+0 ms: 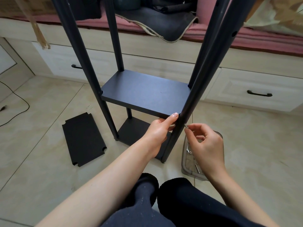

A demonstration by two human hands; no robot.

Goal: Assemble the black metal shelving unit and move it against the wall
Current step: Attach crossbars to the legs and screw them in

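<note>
Nearest, the right hand (207, 145) pinches a screw (186, 126) against the near right post (186, 108); the left hand (159, 130) grips the middle shelf (144, 94) at that corner. The shelving unit (114, 66) stands upright on the floor (41, 141), posts vertical. A loose shelf panel (83, 139) lies left; drawers (255, 94) close behind.

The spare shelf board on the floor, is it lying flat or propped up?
Lying flat: the spare shelf board rests face-up on the floor tiles, left of the shelving unit.
</note>
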